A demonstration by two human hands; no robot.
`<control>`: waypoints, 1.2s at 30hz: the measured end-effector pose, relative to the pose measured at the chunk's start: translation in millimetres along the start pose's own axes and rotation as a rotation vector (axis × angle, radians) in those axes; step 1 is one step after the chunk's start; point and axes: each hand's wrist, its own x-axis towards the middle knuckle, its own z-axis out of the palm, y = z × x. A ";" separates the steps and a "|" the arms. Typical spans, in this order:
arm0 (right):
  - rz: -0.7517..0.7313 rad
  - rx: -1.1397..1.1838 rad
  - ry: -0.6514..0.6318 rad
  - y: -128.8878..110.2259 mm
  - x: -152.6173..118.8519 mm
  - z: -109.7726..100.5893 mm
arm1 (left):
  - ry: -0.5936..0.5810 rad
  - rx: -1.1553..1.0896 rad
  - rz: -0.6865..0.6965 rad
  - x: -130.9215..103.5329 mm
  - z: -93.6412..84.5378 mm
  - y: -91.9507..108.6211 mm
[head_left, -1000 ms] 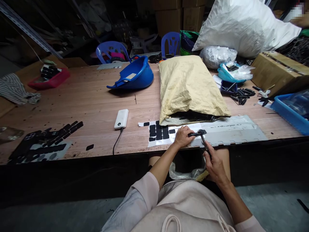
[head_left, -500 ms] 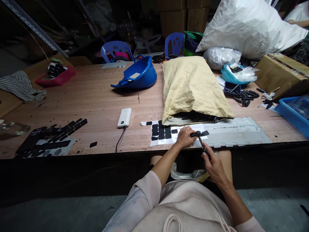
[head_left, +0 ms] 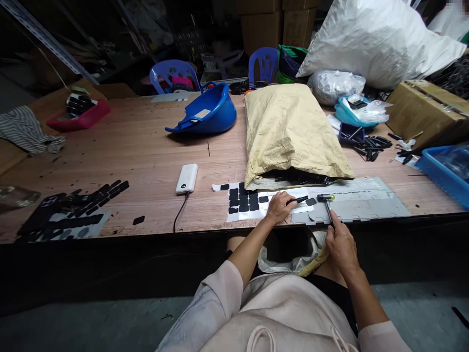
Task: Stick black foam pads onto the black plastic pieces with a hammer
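My left hand (head_left: 279, 208) is closed on a slim black plastic piece (head_left: 301, 199), which points right over the white sheet (head_left: 269, 194). In my right hand (head_left: 343, 243) is a small mallet (head_left: 326, 198) with a dark and yellowish head, resting on or just above the grey board (head_left: 362, 200). A loose black rounded pad (head_left: 311, 202) lies between the piece and the mallet head. Rows of black square pads (head_left: 244, 198) are on the sheet left of my left hand. Behind both hands lies a yellowish sack (head_left: 293, 127), its mouth showing black parts (head_left: 300, 177).
A white power bank (head_left: 187, 178) with a cable is at the left, beyond it a blue basin (head_left: 212, 110). Black strips (head_left: 84, 203) lie far left. At right are a carton (head_left: 428, 115) and a blue tray (head_left: 449, 168). An open bag (head_left: 286, 261) sits at my lap.
My right hand has moved the mallet right, away from the black piece, onto the grey board side. My left hand keeps its hold almost in place.
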 end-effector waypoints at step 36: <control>-0.052 -0.180 -0.001 -4.4 0.3 2.5 | -0.405 -0.107 -0.137 -139.7 46.6 -7.8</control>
